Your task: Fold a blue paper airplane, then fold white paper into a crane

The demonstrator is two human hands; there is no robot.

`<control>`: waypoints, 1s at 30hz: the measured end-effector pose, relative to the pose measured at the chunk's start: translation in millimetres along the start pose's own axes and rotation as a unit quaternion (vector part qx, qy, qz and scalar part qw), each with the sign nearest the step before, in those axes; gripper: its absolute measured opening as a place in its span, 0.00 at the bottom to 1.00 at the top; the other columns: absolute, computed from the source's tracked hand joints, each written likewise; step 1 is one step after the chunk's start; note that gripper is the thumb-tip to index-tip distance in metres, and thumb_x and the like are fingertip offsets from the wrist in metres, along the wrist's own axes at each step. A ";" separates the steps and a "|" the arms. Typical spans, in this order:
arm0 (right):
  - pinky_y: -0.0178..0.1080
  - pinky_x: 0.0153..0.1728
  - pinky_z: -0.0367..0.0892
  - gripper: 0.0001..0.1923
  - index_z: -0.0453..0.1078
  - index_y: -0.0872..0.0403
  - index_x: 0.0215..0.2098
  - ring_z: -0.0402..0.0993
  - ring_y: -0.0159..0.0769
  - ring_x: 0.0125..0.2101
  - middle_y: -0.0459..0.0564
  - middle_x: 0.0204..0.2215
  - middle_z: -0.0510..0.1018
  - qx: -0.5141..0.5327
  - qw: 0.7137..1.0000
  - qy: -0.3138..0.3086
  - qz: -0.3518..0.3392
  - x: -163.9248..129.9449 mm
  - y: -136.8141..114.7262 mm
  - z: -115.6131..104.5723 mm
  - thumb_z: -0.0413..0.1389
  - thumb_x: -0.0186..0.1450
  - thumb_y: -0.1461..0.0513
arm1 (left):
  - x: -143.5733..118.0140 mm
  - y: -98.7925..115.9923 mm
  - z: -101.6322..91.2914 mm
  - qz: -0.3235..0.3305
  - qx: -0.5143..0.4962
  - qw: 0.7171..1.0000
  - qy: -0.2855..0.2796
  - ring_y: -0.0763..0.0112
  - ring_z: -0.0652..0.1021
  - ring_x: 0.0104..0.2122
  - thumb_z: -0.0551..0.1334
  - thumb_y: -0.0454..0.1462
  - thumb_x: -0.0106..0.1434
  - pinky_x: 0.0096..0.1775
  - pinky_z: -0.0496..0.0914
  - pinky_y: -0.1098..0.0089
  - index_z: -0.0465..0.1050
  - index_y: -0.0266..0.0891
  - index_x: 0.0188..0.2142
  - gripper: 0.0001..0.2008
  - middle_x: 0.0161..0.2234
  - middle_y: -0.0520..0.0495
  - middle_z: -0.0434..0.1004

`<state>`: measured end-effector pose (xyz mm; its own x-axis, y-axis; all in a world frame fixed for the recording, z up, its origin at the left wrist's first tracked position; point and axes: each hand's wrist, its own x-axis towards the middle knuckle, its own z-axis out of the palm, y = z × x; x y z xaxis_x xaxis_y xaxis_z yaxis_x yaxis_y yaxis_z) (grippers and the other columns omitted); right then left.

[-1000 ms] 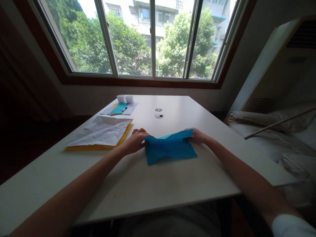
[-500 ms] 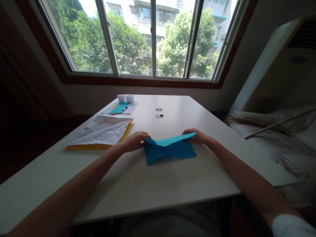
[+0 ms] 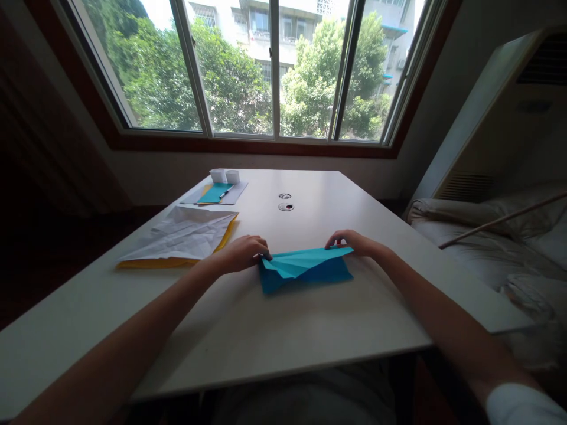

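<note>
1. Blue paper sheet lies near the middle of the white table, part-folded: a lighter flap is turned over the darker lower layer, its crease running across between the two hands.
2. Left hand sits at the sheet's left end, fingers curled, tips pinching the corner of the flap; likely there to keep that corner lined up.
3. Right hand is at the right end, fingers bent down onto the upper edge, pressing it to the table rather than lifting. Both ends are pinned, so the sheet cannot slide.
4. Sheet spans the gap between the hands, slightly nearer the person than either.
5. Left of the left hand, close by: crumpled white paper lying on a yellow sheet.
6. Farther off, toward the window: a teal card with a pen and two small white cups.
</note>
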<state>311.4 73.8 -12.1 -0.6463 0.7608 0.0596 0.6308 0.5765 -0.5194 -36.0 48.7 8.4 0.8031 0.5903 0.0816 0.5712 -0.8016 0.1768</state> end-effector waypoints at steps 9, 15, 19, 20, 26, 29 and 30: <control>0.38 0.39 0.64 0.15 0.75 0.50 0.41 0.69 0.37 0.36 0.54 0.41 0.72 -0.035 0.999 -0.025 0.019 -5.0 -10.4 -5.5 0.50 0.60 0.63 | -7.0 10.3 -7.8 -0.076 -0.001 0.996 -0.041 0.66 0.71 0.40 0.52 0.30 0.59 0.43 0.65 0.70 0.75 0.49 0.43 0.19 0.39 0.46 0.72; 0.44 0.44 0.61 0.19 0.74 0.50 0.42 0.67 0.46 0.43 0.54 0.42 0.74 -0.100 0.994 -0.023 0.029 -6.4 -27.6 -3.2 0.57 0.55 0.51 | -2.6 21.4 -8.9 -0.115 -0.006 0.993 -0.027 0.63 0.70 0.41 0.52 0.43 0.62 0.42 0.65 0.68 0.77 0.44 0.37 0.15 0.38 0.45 0.72; 0.46 0.45 0.61 0.22 0.72 0.49 0.45 0.66 0.48 0.45 0.54 0.45 0.72 -0.117 0.991 -0.034 0.060 -5.7 -33.5 -2.0 0.59 0.54 0.52 | -4.1 28.1 -6.9 -0.098 0.037 0.994 -0.023 0.60 0.70 0.41 0.61 0.46 0.56 0.40 0.65 0.67 0.75 0.44 0.40 0.15 0.38 0.44 0.72; 0.45 0.44 0.61 0.22 0.71 0.49 0.46 0.66 0.48 0.45 0.54 0.46 0.71 -0.118 0.991 -0.035 0.060 -5.6 -35.2 -1.7 0.59 0.54 0.53 | -4.6 30.2 -5.7 -0.084 0.038 0.995 -0.027 0.61 0.70 0.41 0.61 0.44 0.56 0.41 0.65 0.67 0.74 0.45 0.42 0.14 0.39 0.44 0.71; 0.43 0.46 0.63 0.20 0.68 0.49 0.50 0.67 0.44 0.46 0.53 0.48 0.69 -0.117 0.991 -0.064 -0.015 -3.6 -50.5 9.6 0.51 0.59 0.65 | -0.9 48.6 6.1 -0.018 -0.023 0.999 -0.019 0.66 0.72 0.43 0.54 0.28 0.59 0.45 0.65 0.71 0.71 0.42 0.45 0.17 0.44 0.44 0.69; 0.46 0.49 0.60 0.22 0.66 0.50 0.52 0.64 0.45 0.50 0.53 0.51 0.68 -0.138 0.989 -0.047 -0.035 0.1 -59.4 22.5 0.48 0.61 0.66 | 4.1 55.9 14.0 -0.026 -0.013 1.000 0.005 0.64 0.71 0.43 0.53 0.33 0.62 0.45 0.66 0.68 0.70 0.38 0.42 0.10 0.43 0.42 0.69; 0.47 0.51 0.59 0.21 0.65 0.50 0.53 0.63 0.46 0.51 0.53 0.52 0.67 -0.134 0.989 -0.041 -0.046 1.5 -61.9 27.2 0.48 0.62 0.64 | 5.2 57.4 16.8 -0.032 -0.005 0.999 0.006 0.63 0.71 0.43 0.52 0.35 0.63 0.44 0.66 0.67 0.69 0.37 0.41 0.10 0.42 0.41 0.69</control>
<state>259.7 31.2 -3.1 -0.7327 0.6803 0.0206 0.6513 0.7096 -0.2688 3.8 4.2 2.6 0.7627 0.6415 0.0820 0.6195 -0.7611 0.1921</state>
